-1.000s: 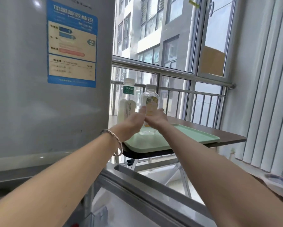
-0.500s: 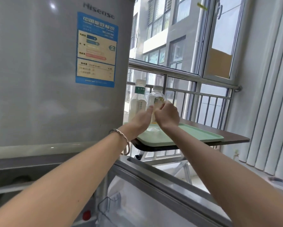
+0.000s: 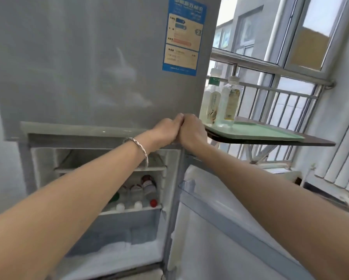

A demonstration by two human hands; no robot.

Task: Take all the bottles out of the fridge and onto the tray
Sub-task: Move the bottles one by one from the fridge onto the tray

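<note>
Two clear bottles stand upright side by side on the green tray: a taller one with a green label and a shorter one with a yellow label. My left hand and my right hand are fists pressed together in front of the grey fridge, left of the tray, holding nothing. The fridge's lower compartment is open. Several bottles with white and red caps sit on its middle shelf, partly hidden by my left forearm.
The tray rests on a dark folding table by a railed window. The open lower fridge door swings out to the right below my right arm. Vertical blinds hang at the far right.
Both hands let go of the yellow-labelled bottle, which now stands on the tray, and drew back left toward the fridge. My view dropped, showing the open lower compartment.
</note>
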